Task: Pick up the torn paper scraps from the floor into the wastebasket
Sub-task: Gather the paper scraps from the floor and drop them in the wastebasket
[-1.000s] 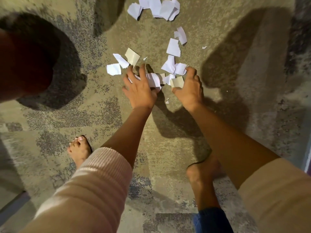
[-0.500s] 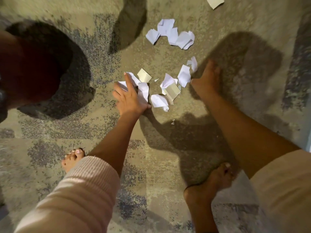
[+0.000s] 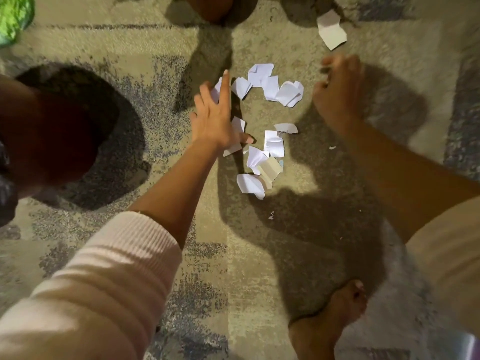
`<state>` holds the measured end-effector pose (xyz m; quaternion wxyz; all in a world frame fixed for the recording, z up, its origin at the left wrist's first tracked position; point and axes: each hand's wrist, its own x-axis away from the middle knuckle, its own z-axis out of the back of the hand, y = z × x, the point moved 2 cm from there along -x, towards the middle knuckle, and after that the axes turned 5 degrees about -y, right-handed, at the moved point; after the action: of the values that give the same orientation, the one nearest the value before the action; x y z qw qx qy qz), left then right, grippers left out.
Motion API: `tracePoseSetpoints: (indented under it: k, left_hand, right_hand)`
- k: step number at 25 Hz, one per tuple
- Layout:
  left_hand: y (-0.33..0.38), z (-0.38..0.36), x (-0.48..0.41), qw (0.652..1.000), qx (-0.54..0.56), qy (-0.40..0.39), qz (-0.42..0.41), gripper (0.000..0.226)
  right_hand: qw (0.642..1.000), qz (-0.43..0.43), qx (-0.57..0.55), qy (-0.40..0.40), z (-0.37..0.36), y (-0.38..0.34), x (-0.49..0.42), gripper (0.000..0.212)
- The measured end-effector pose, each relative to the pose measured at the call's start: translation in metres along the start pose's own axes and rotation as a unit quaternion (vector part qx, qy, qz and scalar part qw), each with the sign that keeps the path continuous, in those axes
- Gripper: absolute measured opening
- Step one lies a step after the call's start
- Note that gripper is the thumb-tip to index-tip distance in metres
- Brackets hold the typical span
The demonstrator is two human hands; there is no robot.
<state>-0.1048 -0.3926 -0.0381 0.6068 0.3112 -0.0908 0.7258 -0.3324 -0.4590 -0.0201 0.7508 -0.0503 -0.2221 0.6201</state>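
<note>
White torn paper scraps lie on the patterned carpet in two groups: a far cluster and a nearer pile. One larger scrap lies apart at the far right. My left hand rests flat on the carpet with its fingers spread, covering a few scraps at the left edge of both groups. My right hand is to the right of the far cluster, blurred, with its fingers curled; I cannot tell whether it holds paper. No wastebasket is clearly recognisable.
A dark reddish round object looms blurred at the left, casting a round shadow. A brownish object stands at the top edge, something green at the top left. My bare foot is planted at the lower right. Tiny paper bits lie nearby.
My left hand has slid forward to the far cluster's left side and spread flat. My right hand has moved farther away and to the right. The gathered pile stays behind.
</note>
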Motion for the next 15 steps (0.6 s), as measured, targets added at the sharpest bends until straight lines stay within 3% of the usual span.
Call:
tracePoseSetpoints:
  k: [2, 5, 8, 15]
  left_hand:
    - [0.006, 0.009, -0.018, 0.999, -0.033, -0.025, 0.004, 0.146]
    - [0.015, 0.013, -0.036, 0.996, -0.059, -0.069, -0.011, 0.148]
    - [0.022, 0.009, -0.044, 0.992, -0.071, -0.108, -0.012, 0.145]
    - [0.022, 0.022, -0.050, 0.987, -0.119, -0.100, -0.046, 0.121]
  right_hand:
    - [0.997, 0.000, 0.075, -0.021, 0.009, 0.002, -0.039, 0.051]
    - [0.981, 0.013, 0.138, -0.134, 0.011, -0.006, -0.080, 0.064]
    - [0.968, 0.001, 0.108, -0.228, -0.001, -0.012, -0.089, 0.062]
    - [0.966, 0.087, 0.062, -0.236, -0.032, -0.033, -0.035, 0.050]
